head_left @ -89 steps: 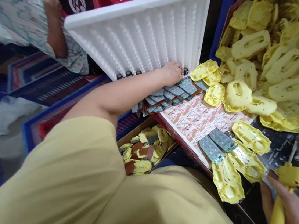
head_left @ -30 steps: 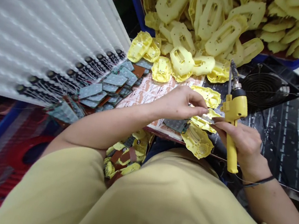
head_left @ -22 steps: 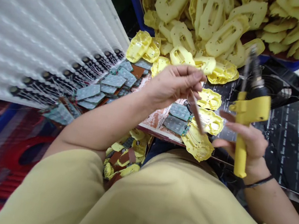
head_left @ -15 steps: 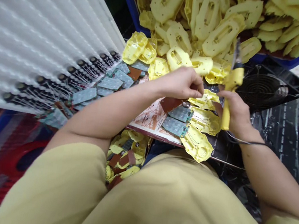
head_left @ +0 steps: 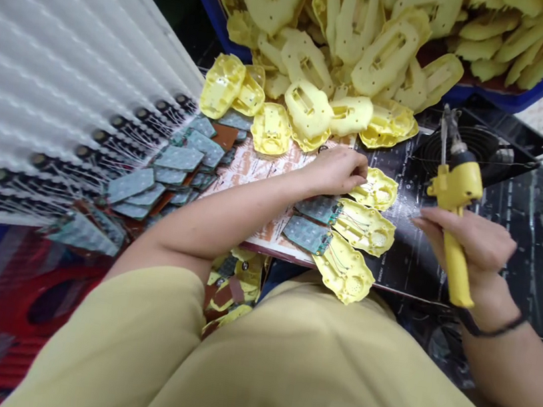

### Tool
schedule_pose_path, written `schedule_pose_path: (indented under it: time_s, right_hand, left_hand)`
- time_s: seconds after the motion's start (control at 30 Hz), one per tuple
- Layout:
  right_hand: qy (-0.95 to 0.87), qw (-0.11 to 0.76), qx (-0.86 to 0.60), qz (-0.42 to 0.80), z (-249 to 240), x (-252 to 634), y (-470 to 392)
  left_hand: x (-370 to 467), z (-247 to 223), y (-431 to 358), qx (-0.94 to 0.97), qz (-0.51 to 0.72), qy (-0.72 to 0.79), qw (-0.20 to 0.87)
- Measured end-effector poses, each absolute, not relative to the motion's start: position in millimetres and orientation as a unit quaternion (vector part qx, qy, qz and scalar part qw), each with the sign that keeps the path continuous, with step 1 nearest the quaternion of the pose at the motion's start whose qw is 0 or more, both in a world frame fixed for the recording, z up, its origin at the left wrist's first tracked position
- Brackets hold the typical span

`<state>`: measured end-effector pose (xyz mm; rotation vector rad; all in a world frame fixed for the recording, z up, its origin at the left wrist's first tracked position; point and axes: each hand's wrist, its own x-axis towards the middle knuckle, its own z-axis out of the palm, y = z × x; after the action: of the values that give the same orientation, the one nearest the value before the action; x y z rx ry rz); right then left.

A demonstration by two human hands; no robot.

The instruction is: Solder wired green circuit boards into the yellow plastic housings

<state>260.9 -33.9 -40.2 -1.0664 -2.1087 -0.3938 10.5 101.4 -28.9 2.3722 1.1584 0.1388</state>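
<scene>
My right hand [head_left: 468,241] is wrapped around the handle of a yellow soldering gun [head_left: 461,183], its metal tip pointing up and away from me. Over the work board, my left hand [head_left: 339,171] has its fingers curled together at the left end of a yellow plastic shell [head_left: 378,189]. Whatever those fingers pinch is hidden. Nearer to me lie two more yellow shells [head_left: 371,230], joined by thin wires to grey-blue circuit boards [head_left: 318,209].
A blue crate [head_left: 206,2] heaped with yellow shells stands at the back. Several circuit boards [head_left: 179,158] are piled on the left beside a white corrugated panel [head_left: 63,66] edged with wired black parts. Behind the soldering gun sits a black fan [head_left: 503,155].
My right hand has drawn the soldering gun away to the right and towards me, off the far shell. My left hand stays by that shell. The view has shifted slightly.
</scene>
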Motion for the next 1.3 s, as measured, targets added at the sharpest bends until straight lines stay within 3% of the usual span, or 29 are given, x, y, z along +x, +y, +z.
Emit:
schedule_pose_path:
  time_s: [0.23,0.37,0.47,0.9,1.3]
  right_hand:
    - [-0.733,0.410,-0.490,-0.233,-38,278,-79]
    - [-0.729,0.491,-0.467,-0.099,-58,275,-82]
    - [-0.725,0.482,-0.491,-0.034,-69,272,-85]
    - [-0.712,0.447,-0.541,0.001,-74,275,-65]
    - [-0.716,0.482,-0.504,0.041,-74,278,-59]
  left_hand:
    - [11,-35,99,0.859,0.068,0.443,0.246]
    - [9,-32,99,0.852,0.055,0.449,0.262]
    - [9,-30,100,0.852,0.047,0.447,0.268]
    - [22,-24,97,0.851,0.025,0.471,0.230]
    - [22,-25,100,0.861,0.020,0.460,0.215]
